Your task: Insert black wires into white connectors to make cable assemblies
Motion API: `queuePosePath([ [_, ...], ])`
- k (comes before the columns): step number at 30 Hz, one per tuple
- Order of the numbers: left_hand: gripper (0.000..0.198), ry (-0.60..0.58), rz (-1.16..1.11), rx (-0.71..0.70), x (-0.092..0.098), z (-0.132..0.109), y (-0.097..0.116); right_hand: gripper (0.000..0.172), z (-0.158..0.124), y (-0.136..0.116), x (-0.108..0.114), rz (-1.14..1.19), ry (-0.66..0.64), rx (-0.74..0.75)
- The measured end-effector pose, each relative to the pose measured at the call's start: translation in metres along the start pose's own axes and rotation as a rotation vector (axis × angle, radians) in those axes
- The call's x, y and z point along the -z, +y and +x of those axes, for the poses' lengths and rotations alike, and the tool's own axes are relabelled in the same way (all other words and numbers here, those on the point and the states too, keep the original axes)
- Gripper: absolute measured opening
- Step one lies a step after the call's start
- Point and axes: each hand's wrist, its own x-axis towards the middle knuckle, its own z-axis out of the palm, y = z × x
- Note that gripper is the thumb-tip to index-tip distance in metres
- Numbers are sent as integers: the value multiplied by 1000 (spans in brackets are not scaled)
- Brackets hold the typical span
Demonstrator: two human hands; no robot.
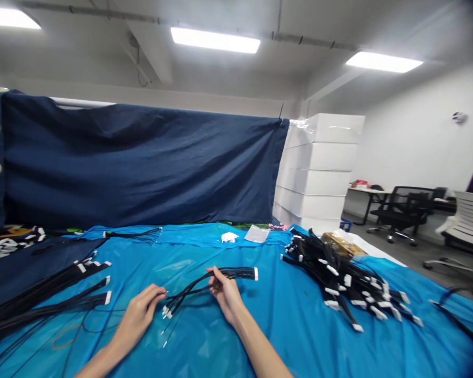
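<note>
My right hand [225, 292] is closed round a black wire harness [193, 286] in the middle of the blue sheet. A white connector [256, 273] ends the harness on the right, and small white connectors [166, 312] hang at its left end with a few loose wire tips below. With thumb and forefinger, my left hand [144, 306] pinches a thin black wire close to that left end; a small pale tip shows at the fingertips. Whether this wire belongs to the same harness I cannot tell.
A tangled pile of black harnesses [339, 278] lies right, straighter bundles [55, 299] left. Another harness [134, 234], crumpled white paper [229, 238] and a clear bag [257, 234] lie at the back. Beyond stand a dark blue curtain [142, 163] and stacked white boxes [327, 168].
</note>
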Motion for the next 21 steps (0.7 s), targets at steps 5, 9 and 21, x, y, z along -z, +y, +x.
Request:
queuePosePath([
  [5, 22, 153, -20, 35, 1, 2, 1, 43, -8, 0, -5, -56, -123, -58],
  [9, 24, 247, -23, 238, 4, 3, -4, 39, -5, -2, -2, -19, -72, -6],
  [21, 29, -63, 58, 44, 12, 1, 0, 37, 7, -24, 20, 166, 163, 121],
])
